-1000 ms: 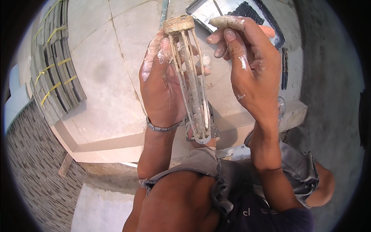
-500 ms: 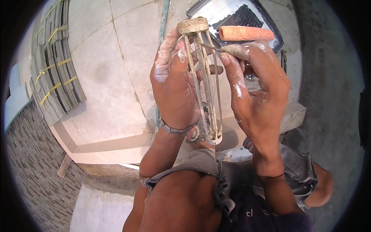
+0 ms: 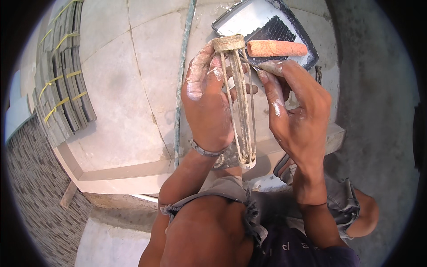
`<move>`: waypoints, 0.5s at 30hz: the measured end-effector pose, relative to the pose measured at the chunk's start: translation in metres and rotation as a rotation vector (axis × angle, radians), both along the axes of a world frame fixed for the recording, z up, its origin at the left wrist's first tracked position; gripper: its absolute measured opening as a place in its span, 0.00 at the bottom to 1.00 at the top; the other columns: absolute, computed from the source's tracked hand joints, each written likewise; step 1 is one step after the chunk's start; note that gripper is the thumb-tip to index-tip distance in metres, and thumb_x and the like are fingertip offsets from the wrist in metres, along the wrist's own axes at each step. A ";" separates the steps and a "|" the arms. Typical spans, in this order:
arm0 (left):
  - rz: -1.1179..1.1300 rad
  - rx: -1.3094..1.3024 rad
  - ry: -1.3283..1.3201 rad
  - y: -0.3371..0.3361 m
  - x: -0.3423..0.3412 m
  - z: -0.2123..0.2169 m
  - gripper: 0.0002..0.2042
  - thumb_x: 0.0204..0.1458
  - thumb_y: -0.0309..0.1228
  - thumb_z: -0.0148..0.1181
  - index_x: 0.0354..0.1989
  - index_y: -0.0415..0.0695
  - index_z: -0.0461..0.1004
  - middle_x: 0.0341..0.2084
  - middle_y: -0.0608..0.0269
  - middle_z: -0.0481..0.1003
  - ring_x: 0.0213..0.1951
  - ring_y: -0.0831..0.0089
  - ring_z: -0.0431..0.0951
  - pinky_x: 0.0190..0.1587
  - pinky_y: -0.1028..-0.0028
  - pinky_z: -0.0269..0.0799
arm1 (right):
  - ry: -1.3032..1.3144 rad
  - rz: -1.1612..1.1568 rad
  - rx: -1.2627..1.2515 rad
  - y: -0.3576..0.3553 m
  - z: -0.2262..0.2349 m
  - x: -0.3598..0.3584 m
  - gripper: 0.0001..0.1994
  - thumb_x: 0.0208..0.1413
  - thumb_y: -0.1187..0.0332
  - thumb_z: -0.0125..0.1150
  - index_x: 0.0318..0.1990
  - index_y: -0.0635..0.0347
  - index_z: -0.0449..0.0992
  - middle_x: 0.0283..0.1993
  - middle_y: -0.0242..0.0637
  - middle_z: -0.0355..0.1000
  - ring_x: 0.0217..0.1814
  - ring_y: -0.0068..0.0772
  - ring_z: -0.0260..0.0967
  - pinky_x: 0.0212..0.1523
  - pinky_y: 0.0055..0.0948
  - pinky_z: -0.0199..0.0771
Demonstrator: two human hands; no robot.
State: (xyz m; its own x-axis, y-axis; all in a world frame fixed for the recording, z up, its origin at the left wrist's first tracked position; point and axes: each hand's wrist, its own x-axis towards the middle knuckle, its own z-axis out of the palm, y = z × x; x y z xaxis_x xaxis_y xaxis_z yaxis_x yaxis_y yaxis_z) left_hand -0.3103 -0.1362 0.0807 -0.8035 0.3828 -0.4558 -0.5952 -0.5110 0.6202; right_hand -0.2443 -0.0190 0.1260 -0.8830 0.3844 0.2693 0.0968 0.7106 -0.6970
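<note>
Upright in front of me is a paint roller cage frame (image 3: 229, 43), crusted with dried paint, with a round cap on top, thin rods and a small ring at its lower end. My left hand (image 3: 205, 111) is wrapped round it near the cap, its fingers showing behind the rods. Between thumb and forefinger, my right hand (image 3: 300, 104) pinches a thin dark metal piece (image 3: 255, 67) that reaches to the rods just below the cap. Its exact kind is hard to make out. White paint smears both hands.
An orange roller sleeve (image 3: 276, 48) lies across a black paint tray (image 3: 311, 61) holding white paint. A greenish pole (image 3: 181, 84) runs along the pale tiled floor (image 3: 111, 89). Strapped grey tiles (image 3: 62, 84) are stacked at left. A step edge (image 3: 129, 172) is near my legs.
The roller cage and my left hand have shifted slightly down and to the right in view. My right hand has dropped a little, still pinching the thin piece against the rods.
</note>
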 end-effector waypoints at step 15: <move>0.043 -0.169 0.101 0.005 0.007 -0.006 0.15 0.68 0.28 0.53 0.59 0.33 0.72 0.42 0.62 0.78 0.39 0.81 0.78 0.41 0.79 0.75 | -0.055 0.038 -0.003 -0.006 -0.015 0.004 0.16 0.44 0.82 0.61 0.45 0.66 0.76 0.40 0.51 0.75 0.42 0.57 0.74 0.42 0.46 0.75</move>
